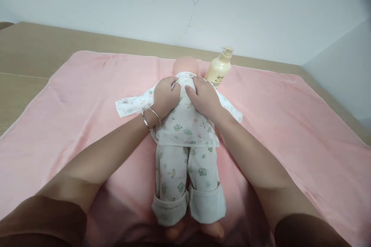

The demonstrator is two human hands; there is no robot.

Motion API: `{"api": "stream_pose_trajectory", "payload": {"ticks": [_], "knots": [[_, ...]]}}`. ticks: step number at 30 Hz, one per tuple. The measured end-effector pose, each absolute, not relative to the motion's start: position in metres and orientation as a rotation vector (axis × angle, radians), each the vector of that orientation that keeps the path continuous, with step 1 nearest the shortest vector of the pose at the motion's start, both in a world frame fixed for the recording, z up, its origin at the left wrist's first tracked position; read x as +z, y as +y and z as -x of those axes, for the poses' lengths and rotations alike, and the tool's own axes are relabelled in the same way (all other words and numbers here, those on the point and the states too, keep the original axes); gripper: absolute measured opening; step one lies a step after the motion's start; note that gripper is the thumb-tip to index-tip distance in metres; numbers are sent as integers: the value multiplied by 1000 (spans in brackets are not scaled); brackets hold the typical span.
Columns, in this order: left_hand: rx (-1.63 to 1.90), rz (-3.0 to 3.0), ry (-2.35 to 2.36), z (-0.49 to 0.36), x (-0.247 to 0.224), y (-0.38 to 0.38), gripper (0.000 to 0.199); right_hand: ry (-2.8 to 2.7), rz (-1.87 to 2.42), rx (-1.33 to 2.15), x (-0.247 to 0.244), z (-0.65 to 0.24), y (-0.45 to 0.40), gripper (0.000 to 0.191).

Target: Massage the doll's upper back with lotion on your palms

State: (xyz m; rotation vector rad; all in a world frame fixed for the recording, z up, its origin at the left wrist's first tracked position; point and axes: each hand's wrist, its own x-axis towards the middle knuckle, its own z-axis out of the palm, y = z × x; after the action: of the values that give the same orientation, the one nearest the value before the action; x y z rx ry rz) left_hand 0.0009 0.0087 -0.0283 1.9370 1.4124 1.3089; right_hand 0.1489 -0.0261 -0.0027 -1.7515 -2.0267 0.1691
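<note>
A doll with a bald head lies lengthwise on a pink blanket, its head at the far end; no face shows. It wears a white long-sleeved shirt and matching trousers, both printed with small green animals, the trouser cuffs rolled up. My left hand, a silver bangle at its wrist, has curled fingers closed on the shirt near the collar. Across from it, my right hand rests on the shirt's upper part, fingers laid along the cloth and thumb apart. Both sleeves stretch outward.
A cream pump bottle stands right of the doll's head. The pink blanket spreads over a wooden table, with a pale wall behind it.
</note>
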Motion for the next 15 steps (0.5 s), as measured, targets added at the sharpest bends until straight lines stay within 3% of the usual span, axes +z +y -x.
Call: {"api": "stream_pose_trajectory", "payload": {"ticks": [15], "knots": [[1280, -1939, 1445, -1, -27, 9, 21, -2026, 1726, 162, -5, -149, -26, 50]]}}
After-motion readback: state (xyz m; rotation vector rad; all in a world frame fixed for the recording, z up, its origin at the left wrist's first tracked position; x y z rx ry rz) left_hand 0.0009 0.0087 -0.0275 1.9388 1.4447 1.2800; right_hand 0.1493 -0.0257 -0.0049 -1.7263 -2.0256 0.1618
